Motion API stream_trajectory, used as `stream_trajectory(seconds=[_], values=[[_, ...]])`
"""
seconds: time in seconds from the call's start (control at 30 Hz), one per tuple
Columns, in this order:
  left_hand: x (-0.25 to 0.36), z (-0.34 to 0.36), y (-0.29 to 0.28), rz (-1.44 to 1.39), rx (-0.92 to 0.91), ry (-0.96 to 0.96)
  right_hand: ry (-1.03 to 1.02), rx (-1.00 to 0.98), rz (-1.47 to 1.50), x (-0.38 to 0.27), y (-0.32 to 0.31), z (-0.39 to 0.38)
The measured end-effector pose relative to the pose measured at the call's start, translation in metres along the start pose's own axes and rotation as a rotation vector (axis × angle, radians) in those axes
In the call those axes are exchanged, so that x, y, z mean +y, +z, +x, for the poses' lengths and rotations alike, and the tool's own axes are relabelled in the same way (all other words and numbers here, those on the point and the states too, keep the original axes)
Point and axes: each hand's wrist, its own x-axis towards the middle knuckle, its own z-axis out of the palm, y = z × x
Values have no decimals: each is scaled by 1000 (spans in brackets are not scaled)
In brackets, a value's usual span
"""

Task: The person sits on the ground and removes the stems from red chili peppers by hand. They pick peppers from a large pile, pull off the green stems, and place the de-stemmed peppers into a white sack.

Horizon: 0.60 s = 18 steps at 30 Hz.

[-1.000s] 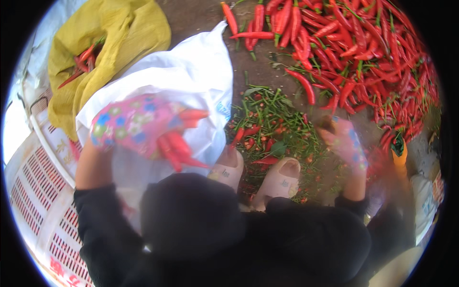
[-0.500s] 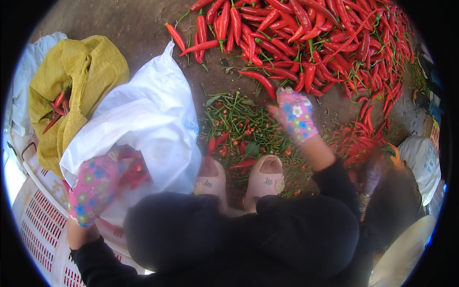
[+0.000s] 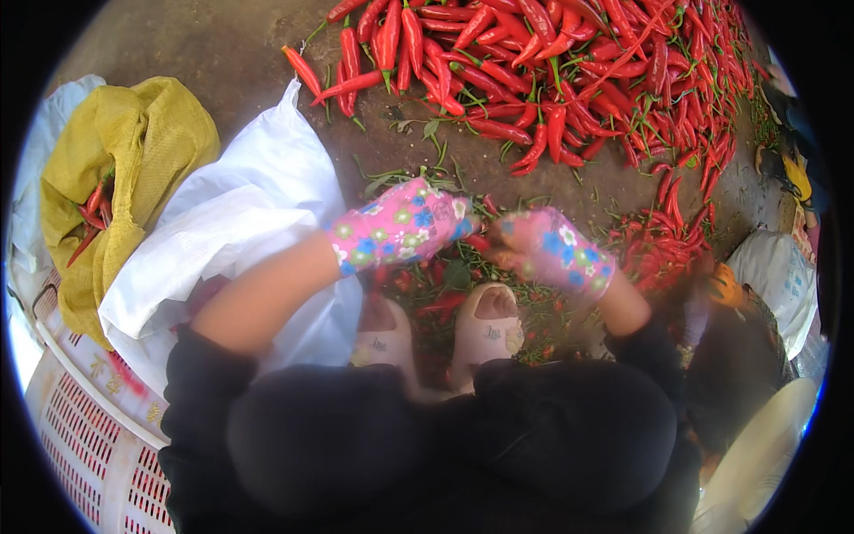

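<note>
Above my feet, my two hands in pink flowered gloves meet. My right hand (image 3: 553, 252) has its fingers closed around a red chili pepper (image 3: 478, 242), of which only a short length shows between the hands. Right beside it, my left hand (image 3: 405, 224) has its fingers drawn together, slightly blurred; what is in them is hidden. Below the hands lies a litter of green stems (image 3: 525, 298) and red bits. A large heap of red chili peppers (image 3: 614, 80) spreads over the ground beyond. To the left, a white sack (image 3: 236, 214) stands with its mouth open.
A yellow woven sack (image 3: 169, 133) with some chilies stands at the far left, by a white slotted plastic basket (image 3: 76, 427). My pale clogs (image 3: 489, 334) are just below the hands. On the right are a smaller chili pile (image 3: 667, 240) and another white sack (image 3: 778, 276).
My left hand has come out of the white sack and moved right to the middle. My right hand has drawn back from the heap's edge with a chili pepper.
</note>
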Motion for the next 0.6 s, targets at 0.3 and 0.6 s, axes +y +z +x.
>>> stream_trajectory(seconds=[0.3, 0.6], values=[[-3, -13, 2, -477, 203, -466, 136, -305, -271, 10, -16, -19], [-3, 3, 12, -1926, 822, -652, 424, 396, -644, 46, -22, 38]])
